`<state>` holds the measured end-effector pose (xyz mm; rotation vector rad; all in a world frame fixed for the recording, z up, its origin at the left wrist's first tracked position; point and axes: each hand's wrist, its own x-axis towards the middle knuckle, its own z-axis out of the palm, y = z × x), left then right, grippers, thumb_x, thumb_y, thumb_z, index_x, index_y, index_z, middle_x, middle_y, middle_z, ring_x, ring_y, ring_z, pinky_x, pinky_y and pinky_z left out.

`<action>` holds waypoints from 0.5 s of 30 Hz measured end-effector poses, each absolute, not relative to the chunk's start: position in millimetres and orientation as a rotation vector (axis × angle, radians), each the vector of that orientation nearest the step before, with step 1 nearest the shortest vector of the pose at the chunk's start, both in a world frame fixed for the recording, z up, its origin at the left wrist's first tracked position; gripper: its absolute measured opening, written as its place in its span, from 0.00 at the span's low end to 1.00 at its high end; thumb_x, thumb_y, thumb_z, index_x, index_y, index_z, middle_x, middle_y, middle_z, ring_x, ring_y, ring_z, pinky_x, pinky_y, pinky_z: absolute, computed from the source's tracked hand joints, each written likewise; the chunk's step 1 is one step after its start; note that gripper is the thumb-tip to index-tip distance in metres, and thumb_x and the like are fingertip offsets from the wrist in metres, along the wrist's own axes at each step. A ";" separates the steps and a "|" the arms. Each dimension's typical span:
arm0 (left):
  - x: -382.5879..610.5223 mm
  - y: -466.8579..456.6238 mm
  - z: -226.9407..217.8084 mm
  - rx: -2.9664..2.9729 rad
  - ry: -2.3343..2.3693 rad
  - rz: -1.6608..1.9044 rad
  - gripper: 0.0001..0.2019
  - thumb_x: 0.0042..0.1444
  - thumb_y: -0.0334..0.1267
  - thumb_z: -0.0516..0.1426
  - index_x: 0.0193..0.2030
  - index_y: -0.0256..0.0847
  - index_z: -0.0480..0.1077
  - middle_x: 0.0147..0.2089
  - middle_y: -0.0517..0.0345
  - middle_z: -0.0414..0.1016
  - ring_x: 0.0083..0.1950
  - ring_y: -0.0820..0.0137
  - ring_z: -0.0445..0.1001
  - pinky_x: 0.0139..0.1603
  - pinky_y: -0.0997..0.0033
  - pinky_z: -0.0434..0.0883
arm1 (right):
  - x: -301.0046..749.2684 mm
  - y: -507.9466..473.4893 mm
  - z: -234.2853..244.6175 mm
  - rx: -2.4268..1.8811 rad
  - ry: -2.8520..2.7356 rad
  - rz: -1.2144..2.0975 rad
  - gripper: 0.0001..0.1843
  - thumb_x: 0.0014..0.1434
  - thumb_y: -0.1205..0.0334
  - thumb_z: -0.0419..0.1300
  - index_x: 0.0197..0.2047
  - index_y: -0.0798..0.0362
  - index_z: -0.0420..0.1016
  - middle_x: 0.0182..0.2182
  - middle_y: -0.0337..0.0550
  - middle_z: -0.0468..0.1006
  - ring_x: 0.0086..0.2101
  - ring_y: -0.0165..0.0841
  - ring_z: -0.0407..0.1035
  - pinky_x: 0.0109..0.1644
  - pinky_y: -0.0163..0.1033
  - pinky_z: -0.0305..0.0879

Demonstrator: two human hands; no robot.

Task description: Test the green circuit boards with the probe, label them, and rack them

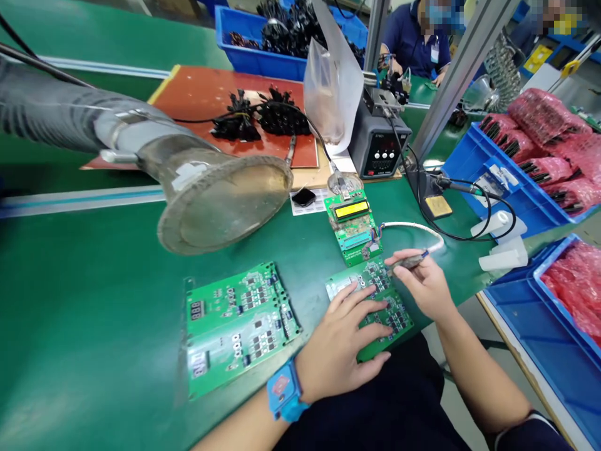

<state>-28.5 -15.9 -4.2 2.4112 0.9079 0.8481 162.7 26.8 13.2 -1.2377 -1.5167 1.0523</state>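
left hand grip open, flat on circuit board at counter edge | right hand grip closed on probe, tip on board | second board lies left

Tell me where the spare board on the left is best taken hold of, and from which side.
The board lies flat with its parts facing up, so it is probably best pinched by its bare side edges, thumb and fingers on opposite rims. Come from the near side, since the extraction hood hangs beyond its far edge.
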 end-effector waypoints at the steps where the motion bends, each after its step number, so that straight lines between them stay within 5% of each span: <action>1: -28.4 -15.8 -4.5 2.411 0.907 0.848 0.09 0.52 0.40 0.59 0.41 0.49 0.75 0.51 0.55 0.75 0.62 0.55 0.64 0.65 0.42 0.54 | 166.8 19.6 15.8 -1.250 -1.519 1.079 0.10 0.59 0.62 0.57 0.45 0.50 0.68 0.39 0.43 0.79 0.40 0.33 0.73 0.46 0.40 0.70; 15: -26.5 -14.8 -3.7 2.424 0.918 0.876 0.09 0.52 0.39 0.59 0.40 0.49 0.75 0.50 0.56 0.75 0.61 0.55 0.65 0.64 0.44 0.56 | 176.3 -9.9 6.8 -1.345 -1.569 1.117 0.06 0.61 0.62 0.55 0.43 0.50 0.68 0.39 0.43 0.77 0.41 0.33 0.72 0.46 0.39 0.69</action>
